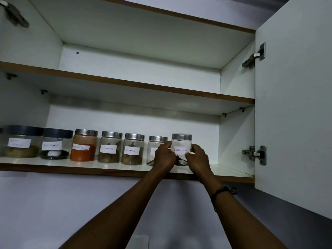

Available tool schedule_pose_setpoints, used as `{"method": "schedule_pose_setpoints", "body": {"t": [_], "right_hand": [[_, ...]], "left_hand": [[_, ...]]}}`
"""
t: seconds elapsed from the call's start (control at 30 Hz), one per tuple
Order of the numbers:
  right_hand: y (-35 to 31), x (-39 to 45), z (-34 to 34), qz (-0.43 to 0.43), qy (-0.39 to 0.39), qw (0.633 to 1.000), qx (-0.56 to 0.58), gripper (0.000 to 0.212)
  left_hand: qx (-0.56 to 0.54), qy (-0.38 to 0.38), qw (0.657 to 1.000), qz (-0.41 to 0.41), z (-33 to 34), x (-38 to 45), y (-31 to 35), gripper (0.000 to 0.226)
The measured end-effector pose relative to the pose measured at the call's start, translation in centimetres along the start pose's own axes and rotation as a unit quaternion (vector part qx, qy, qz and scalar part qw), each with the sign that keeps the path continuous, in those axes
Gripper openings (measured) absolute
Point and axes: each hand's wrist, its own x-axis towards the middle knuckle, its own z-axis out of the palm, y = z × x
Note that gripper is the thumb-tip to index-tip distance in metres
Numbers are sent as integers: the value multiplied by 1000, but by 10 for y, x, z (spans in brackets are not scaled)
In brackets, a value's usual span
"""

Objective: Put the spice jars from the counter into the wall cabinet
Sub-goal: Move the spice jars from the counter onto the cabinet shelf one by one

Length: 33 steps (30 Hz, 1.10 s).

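A glass jar labelled Black Pepper (pixel 181 143), with a steel lid, stands at the right end of a row on the wall cabinet's lower shelf (pixel 116 167). My left hand (pixel 164 156) grips its left side and my right hand (pixel 196 158) grips its right side. To its left stand several more labelled jars: a steel-lidded one (pixel 156 142) partly hidden by my left hand, two cinnamon jars (pixel 132 151) (pixel 109 149), an orange powder jar (pixel 83 145) and two wider black-lidded jars (pixel 54 143) (pixel 20 141).
The upper shelf (pixel 136 85) shows nothing on it. The cabinet door (pixel 294 105) hangs open at the right on two metal hinges (pixel 255 154). The lower shelf has bare room to the right of the black pepper jar.
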Motion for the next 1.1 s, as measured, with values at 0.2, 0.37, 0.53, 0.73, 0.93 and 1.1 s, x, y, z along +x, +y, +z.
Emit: {"method": "schedule_pose_setpoints", "body": {"t": [0.2,0.37,0.53,0.73,0.93,1.1], "right_hand": [[15,19,11,24,-41,995,-86,29],[18,19,14,39,-80,985,-147,28],[5,-8,3,7,-50,993,-105,9],[4,-82,-26,36,18,997,63,26],[36,-172,-52,79,-16,997,3,30],[78,-263,-64,159,-39,987,2,26]], "left_hand": [[79,-87,992,-48,3,19,-16,40],[139,-92,986,-31,4,17,-19,10],[135,-62,989,22,0,-4,-11,22],[102,-84,985,107,2,-62,-5,34],[24,-116,990,71,25,-140,-24,27],[-27,-216,975,-34,71,-234,-71,29]]}}
